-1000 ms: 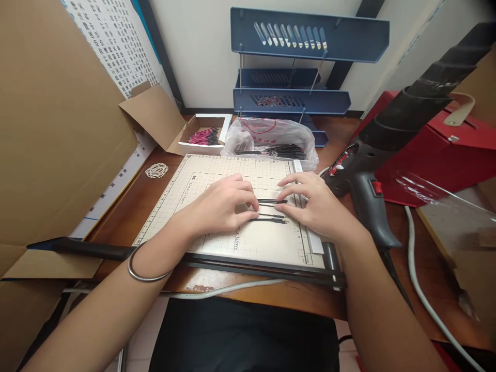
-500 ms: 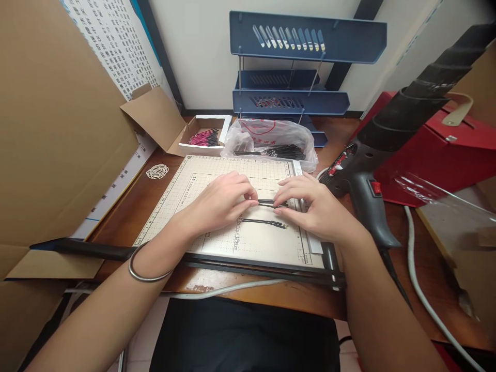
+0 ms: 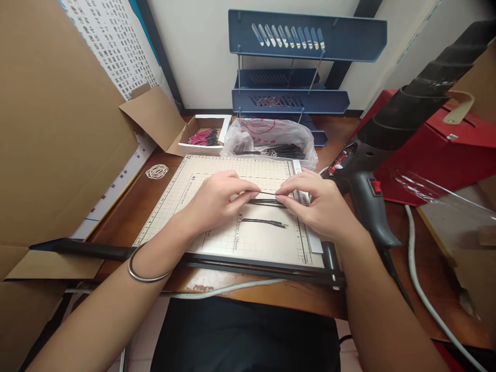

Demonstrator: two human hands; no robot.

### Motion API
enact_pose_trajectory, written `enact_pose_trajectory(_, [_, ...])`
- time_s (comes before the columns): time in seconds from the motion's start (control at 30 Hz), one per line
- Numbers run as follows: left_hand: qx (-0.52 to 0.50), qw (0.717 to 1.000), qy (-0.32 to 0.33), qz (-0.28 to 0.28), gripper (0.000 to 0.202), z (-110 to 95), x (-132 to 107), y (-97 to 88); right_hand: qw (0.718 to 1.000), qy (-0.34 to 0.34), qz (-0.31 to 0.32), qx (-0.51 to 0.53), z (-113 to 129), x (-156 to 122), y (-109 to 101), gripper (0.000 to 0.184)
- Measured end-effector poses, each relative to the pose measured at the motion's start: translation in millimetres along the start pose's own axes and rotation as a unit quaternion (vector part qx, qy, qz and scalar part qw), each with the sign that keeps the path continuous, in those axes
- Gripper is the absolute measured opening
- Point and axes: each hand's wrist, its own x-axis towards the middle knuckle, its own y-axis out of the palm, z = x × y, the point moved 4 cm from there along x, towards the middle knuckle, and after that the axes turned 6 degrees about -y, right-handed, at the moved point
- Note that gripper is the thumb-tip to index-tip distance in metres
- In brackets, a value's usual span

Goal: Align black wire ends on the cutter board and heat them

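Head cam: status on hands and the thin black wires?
Left hand and right hand pinch one thin black wire between fingertips, above the cream gridded cutting board. Another black wire piece lies below. Nothing between the hands.

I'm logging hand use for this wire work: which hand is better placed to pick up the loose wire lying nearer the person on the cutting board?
Probably the right hand: the loose wire ends just beside its fingers, while the left hand sits farther off. Both now pinch another wire.
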Motion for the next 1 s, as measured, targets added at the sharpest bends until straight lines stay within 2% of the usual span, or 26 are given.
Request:
enact_pose_trajectory(0.13, [0.016, 0.999, 0.003, -0.029, 0.016, 1.5, 0.0, -1.0, 1.000, -0.006, -0.009, -0.005, 0.4, 0.5, -0.3, 0.004])
enact_pose_trajectory(0.37, [0.028, 0.999, 0.007, -0.044, 0.013, -1.2, 1.2, -4.0, 1.000, 0.000, -0.015, -0.008, -0.6, 0.3, -3.3, 0.006])
enact_pose_trajectory(0.73, [0.027, 0.998, -0.020, -0.046, 0.012, 2.4, 0.3, -3.9, 1.000, 0.023, -0.014, -0.003, -1.8, -1.4, -3.2, 0.013])
enact_pose_trajectory(1.0, [0.021, 0.999, -0.028, -0.038, 0.012, 1.8, 0.3, -3.7, 0.999, 0.019, -0.021, -0.020, -1.0, -0.8, -4.3, 0.006])
